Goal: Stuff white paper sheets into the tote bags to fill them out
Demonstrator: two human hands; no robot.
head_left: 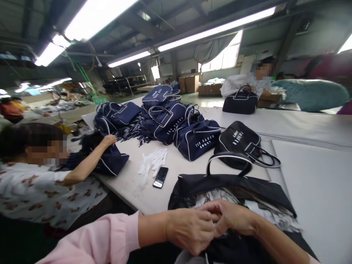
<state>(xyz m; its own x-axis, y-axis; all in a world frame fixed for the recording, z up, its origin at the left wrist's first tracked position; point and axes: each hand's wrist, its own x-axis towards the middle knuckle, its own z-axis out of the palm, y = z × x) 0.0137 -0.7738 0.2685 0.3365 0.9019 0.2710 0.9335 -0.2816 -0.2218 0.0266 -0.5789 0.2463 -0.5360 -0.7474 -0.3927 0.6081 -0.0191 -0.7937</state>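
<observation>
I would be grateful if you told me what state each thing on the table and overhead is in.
Nearest black bag: mouth open, pale material showing inside, handle raised
Black bag just beyond it: tilted over, handles flopped to one side
Far black bag: upright, handle raised
Navy bags: heaped together
White strips: loose, unfastened
Phone: flat, screen up
Ceiling lights: lit
</observation>
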